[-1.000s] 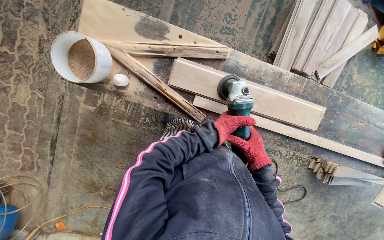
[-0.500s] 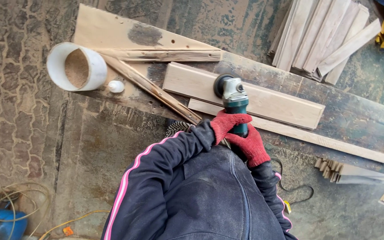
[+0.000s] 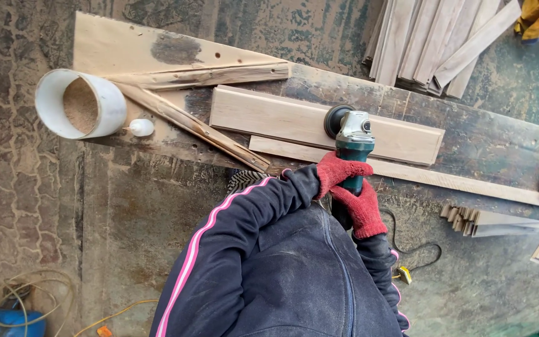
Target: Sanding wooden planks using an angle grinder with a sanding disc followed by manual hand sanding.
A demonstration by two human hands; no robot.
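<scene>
Two gloved hands, left hand [image 3: 339,171] and right hand [image 3: 360,209], each keep a closed grip on one grinder [image 3: 352,142]. Its disc rests on one plank [image 3: 269,115] on the desk [image 3: 494,150]; one white pipe [image 3: 79,103] lies far left.

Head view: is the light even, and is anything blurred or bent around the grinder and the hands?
Head view: soft, even daylight, no hard shadows or glare; the grinder, left hand and right hand look sharp; the plank is clear; wide-angle lens bends the frame edges slightly.

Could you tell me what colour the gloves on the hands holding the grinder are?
Red, on both the left hand and right hand; head view.
</scene>
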